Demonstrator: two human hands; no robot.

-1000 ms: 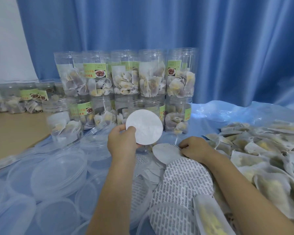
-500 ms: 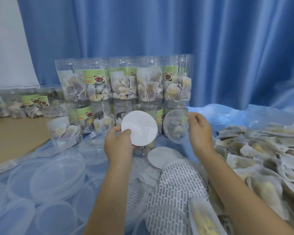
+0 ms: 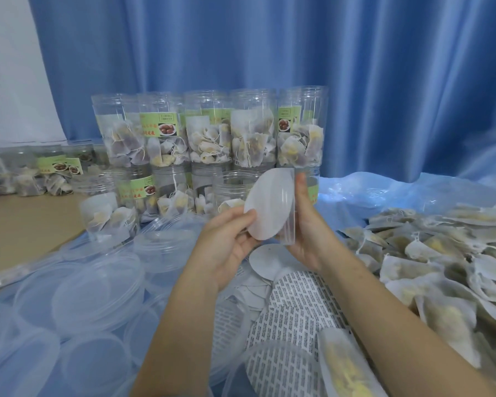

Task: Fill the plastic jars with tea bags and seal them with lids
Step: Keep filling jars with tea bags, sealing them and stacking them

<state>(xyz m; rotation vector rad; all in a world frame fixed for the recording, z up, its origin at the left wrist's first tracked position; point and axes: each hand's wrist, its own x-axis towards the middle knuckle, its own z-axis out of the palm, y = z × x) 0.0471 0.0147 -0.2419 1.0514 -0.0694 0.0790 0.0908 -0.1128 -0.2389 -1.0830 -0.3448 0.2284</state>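
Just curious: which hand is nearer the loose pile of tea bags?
The right hand: the tea bag pile lies just to its right. The left hand is farther left.

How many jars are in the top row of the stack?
5, side by side across the top row, all holding tea bags. More may hide behind.

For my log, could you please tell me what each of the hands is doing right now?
Left hand: pinching the white liner disc.
Right hand: gripping the clear lid, held on edge against the disc.
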